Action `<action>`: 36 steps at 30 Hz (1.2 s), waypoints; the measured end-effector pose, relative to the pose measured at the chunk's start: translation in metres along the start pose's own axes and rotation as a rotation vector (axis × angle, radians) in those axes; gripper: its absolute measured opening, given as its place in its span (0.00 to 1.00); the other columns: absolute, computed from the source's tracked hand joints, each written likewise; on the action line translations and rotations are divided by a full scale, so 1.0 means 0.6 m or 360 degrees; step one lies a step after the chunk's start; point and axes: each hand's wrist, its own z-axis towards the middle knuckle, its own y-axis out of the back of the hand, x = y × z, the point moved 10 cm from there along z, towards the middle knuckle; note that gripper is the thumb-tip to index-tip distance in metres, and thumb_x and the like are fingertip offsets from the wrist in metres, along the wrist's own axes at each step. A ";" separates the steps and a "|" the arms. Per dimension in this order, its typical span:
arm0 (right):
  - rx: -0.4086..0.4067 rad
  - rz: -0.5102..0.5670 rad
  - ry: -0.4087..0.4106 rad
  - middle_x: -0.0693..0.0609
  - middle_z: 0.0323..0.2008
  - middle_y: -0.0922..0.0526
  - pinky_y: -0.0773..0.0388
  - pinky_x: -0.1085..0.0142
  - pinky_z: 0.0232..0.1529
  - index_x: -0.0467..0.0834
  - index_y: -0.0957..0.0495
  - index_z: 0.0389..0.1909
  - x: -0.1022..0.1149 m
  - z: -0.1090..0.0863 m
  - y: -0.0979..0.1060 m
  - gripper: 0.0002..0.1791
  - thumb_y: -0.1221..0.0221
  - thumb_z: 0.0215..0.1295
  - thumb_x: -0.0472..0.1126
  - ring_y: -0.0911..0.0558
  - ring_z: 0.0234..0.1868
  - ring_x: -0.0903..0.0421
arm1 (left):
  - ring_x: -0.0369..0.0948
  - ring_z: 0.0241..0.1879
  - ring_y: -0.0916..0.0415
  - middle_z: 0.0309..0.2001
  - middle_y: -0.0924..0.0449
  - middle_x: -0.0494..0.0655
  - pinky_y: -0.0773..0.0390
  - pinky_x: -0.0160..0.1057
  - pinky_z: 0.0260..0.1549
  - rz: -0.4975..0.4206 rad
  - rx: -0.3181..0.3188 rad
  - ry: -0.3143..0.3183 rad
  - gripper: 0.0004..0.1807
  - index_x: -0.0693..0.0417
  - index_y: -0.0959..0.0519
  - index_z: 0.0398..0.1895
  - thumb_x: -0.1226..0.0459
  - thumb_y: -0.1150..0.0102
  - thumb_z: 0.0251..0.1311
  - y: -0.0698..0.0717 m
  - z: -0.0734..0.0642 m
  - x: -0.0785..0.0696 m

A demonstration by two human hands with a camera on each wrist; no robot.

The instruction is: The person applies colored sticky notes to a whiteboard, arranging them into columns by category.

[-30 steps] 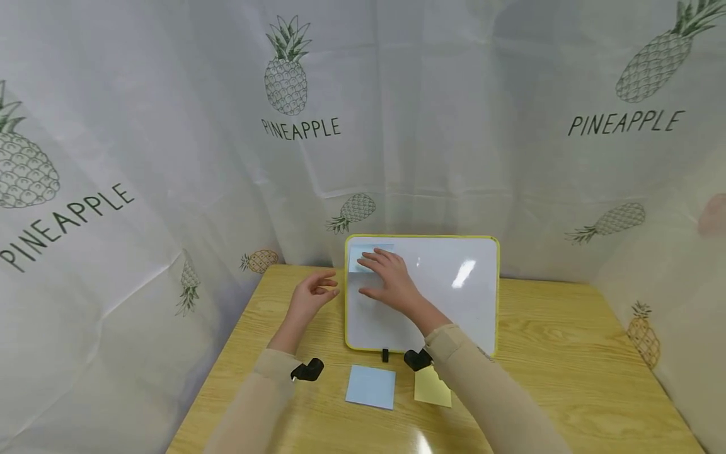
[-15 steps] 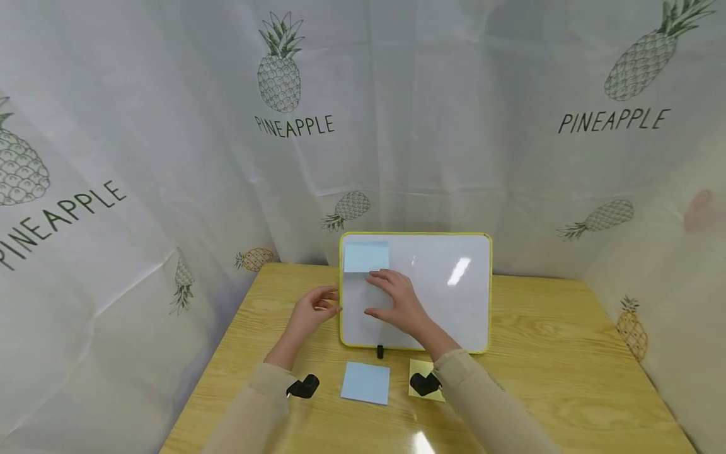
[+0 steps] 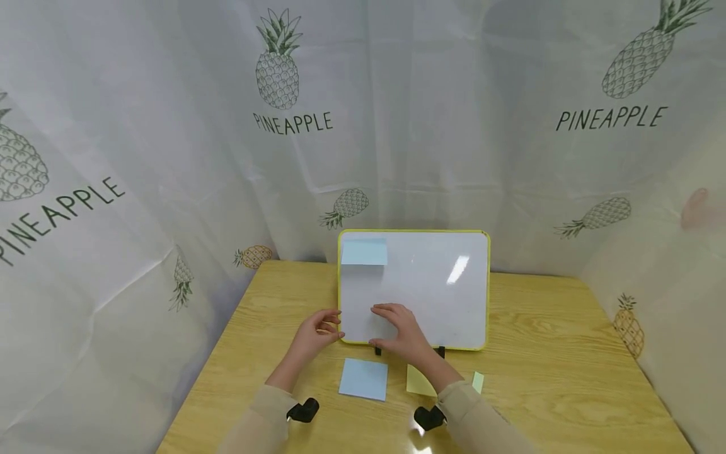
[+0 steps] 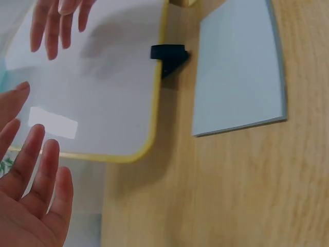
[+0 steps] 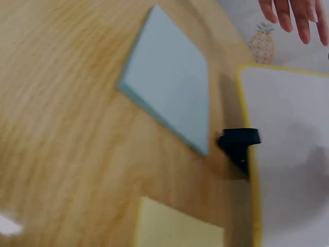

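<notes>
A small whiteboard (image 3: 431, 284) with a yellow rim leans upright on black feet. On its upper left corner sticks a light blue sticky note (image 3: 364, 252). My left hand (image 3: 314, 334) hovers by the board's lower left edge, fingers loosely bent and holding nothing. In front of the board's lower part, my right hand (image 3: 404, 331) has its fingers spread and relaxed, also holding nothing. Below the board a blue sticky note pad (image 3: 363, 379) lies on the table, between the two wrists. The left wrist view shows the left hand's fingers (image 4: 36, 175) apart from one another.
A yellow sticky note pad (image 3: 420, 381) lies partly behind the right wrist. Farther right is a small pale green pad (image 3: 478, 382). Black feet (image 3: 378, 350) jut out under the board. A pineapple-print curtain (image 3: 431, 126) surrounds the wooden table (image 3: 544, 366).
Both hands have come down toward the board's lower edge. The right hand has left the blue note, which stays on the board. The pale green pad has come into view.
</notes>
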 end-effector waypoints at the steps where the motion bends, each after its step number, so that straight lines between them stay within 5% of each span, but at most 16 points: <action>1: 0.0017 0.0003 -0.0021 0.54 0.59 0.25 0.34 0.46 0.58 0.42 0.24 0.61 -0.003 -0.006 -0.005 0.36 0.25 0.50 0.47 0.30 0.61 0.51 | 0.44 0.40 0.24 0.47 0.22 0.54 0.21 0.38 0.36 0.0002 0.0006 0.0004 0.26 0.59 0.24 0.59 0.69 0.30 0.55 -0.001 -0.003 0.004; 11: 0.0121 0.0068 -0.0128 0.57 0.59 0.27 0.34 0.46 0.57 0.45 0.25 0.61 -0.012 -0.072 -0.043 0.36 0.25 0.50 0.48 0.30 0.61 0.51 | 0.41 0.35 0.27 0.38 0.24 0.50 0.23 0.36 0.32 0.0110 0.0102 -0.0031 0.24 0.62 0.23 0.54 0.68 0.28 0.53 -0.032 -0.039 0.041; 19: 0.0193 0.0017 -0.0154 0.58 0.53 0.23 0.30 0.54 0.54 0.48 0.21 0.56 -0.018 -0.110 -0.072 0.37 0.22 0.41 0.50 0.28 0.53 0.55 | 0.41 0.34 0.29 0.37 0.25 0.46 0.27 0.35 0.33 0.0259 0.0226 -0.0022 0.22 0.55 0.22 0.50 0.66 0.26 0.51 -0.071 -0.066 0.082; 27: 0.0269 0.0054 -0.0175 0.57 0.51 0.21 0.29 0.57 0.53 0.50 0.21 0.51 -0.024 -0.132 -0.096 0.36 0.22 0.38 0.56 0.26 0.52 0.55 | 0.39 0.34 0.35 0.38 0.27 0.40 0.33 0.35 0.34 0.0456 0.0340 -0.0140 0.20 0.49 0.19 0.44 0.63 0.23 0.46 -0.090 -0.080 0.085; 36: 0.0298 0.0109 -0.0201 0.60 0.48 0.22 0.28 0.60 0.51 0.51 0.22 0.48 -0.020 -0.143 -0.103 0.34 0.24 0.40 0.60 0.27 0.49 0.57 | 0.39 0.45 0.30 0.45 0.26 0.38 0.28 0.40 0.47 0.0584 0.0457 -0.0270 0.25 0.45 0.20 0.45 0.60 0.20 0.42 -0.105 -0.087 0.089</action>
